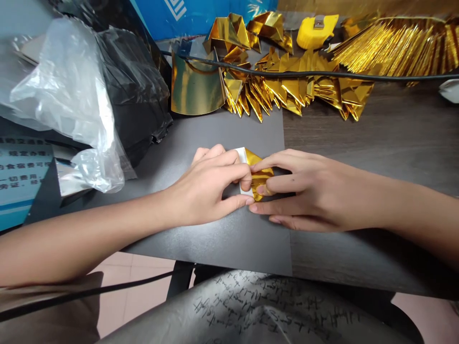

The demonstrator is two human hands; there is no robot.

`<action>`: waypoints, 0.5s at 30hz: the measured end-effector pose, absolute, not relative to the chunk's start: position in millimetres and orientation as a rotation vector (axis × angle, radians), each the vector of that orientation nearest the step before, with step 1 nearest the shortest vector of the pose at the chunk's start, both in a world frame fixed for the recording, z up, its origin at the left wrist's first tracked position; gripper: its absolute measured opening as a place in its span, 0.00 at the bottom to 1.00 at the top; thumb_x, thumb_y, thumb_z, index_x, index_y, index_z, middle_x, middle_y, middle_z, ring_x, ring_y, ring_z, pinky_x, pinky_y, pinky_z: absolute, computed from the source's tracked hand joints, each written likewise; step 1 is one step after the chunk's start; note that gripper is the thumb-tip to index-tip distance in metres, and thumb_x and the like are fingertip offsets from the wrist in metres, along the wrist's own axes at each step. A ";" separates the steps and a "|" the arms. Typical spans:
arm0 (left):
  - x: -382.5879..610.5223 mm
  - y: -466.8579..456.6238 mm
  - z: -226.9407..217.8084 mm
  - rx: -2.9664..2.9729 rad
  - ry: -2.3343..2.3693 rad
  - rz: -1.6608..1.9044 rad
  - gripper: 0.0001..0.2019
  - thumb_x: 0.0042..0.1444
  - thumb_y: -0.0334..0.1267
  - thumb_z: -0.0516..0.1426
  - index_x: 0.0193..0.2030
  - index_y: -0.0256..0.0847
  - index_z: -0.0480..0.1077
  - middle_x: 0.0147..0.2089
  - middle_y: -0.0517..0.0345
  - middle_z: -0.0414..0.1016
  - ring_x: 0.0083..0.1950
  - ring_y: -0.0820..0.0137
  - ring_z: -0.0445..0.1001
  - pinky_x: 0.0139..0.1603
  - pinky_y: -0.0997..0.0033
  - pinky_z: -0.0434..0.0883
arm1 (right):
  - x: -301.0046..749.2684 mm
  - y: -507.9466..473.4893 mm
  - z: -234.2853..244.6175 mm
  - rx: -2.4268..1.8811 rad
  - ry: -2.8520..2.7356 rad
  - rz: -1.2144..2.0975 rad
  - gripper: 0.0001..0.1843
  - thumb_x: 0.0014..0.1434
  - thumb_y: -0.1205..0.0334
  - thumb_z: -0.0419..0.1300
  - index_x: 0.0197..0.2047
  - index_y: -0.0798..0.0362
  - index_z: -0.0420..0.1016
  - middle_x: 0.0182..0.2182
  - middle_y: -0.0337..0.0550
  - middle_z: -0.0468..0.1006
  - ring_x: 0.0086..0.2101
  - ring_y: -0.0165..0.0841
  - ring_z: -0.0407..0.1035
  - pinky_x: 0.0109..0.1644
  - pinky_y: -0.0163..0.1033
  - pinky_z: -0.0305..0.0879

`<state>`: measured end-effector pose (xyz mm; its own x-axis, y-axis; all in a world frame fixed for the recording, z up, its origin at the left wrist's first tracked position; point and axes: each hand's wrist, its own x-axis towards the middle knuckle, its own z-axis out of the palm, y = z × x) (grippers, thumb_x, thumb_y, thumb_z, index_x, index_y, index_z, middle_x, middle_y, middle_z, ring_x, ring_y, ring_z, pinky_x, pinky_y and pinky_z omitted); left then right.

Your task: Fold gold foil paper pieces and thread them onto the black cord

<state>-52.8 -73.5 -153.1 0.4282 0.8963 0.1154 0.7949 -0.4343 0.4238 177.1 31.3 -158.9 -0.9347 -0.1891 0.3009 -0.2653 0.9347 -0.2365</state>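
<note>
A small piece of gold foil paper (262, 177), folded with its white side showing along the left edge, lies on the dark grey mat. My left hand (218, 184) presses its white strip with curled fingers, the thumb at the lower corner. From the other side, my right hand (304, 188) holds the gold part down with its fingertips. The two hands almost meet at the paper's lower edge, and the fingers cover parts of it. Behind them lie several folded gold foil pieces (287, 88) in a row, beside a curved flat gold sheet (197, 88).
A black cable (304, 74) crosses over the gold pieces. Further back are a yellow tape measure (315, 33) and a fanned bundle of gold strips (401, 48). Clear plastic (79, 95) and a black bag (138, 86) crowd the left. The grey mat (201, 243) reaches the table's front edge.
</note>
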 end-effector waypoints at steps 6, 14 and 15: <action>-62.5 -66.9 -147.8 2.392 1.540 0.440 0.13 0.60 0.49 0.65 0.42 0.42 0.73 0.41 0.57 0.68 0.45 0.64 0.63 0.47 0.62 0.54 | 177.6 26.9 -158.7 0.300 -2.843 0.399 0.15 0.72 0.59 0.55 0.53 0.51 0.81 0.51 0.46 0.78 0.61 0.48 0.63 0.59 0.55 0.66; -77.3 -49.2 -150.1 2.696 1.273 0.595 0.12 0.68 0.43 0.58 0.52 0.39 0.74 0.52 0.48 0.74 0.54 0.62 0.69 0.58 0.57 0.63 | 179.6 37.9 -158.9 0.393 -2.798 0.524 0.14 0.71 0.59 0.57 0.51 0.53 0.82 0.50 0.48 0.78 0.62 0.43 0.64 0.70 0.56 0.59; -78.1 -48.4 -151.1 2.715 1.223 0.570 0.14 0.67 0.43 0.58 0.54 0.39 0.74 0.55 0.47 0.74 0.56 0.61 0.69 0.60 0.56 0.63 | 180.7 40.6 -158.5 0.408 -2.798 0.537 0.14 0.71 0.59 0.57 0.51 0.52 0.82 0.50 0.47 0.79 0.63 0.42 0.64 0.72 0.56 0.55</action>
<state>-78.1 -48.4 -151.1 0.6053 0.7406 0.2917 0.6995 -0.6698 0.2491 180.7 40.6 -158.5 -0.9260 -0.2225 0.3049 -0.3196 0.8920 -0.3198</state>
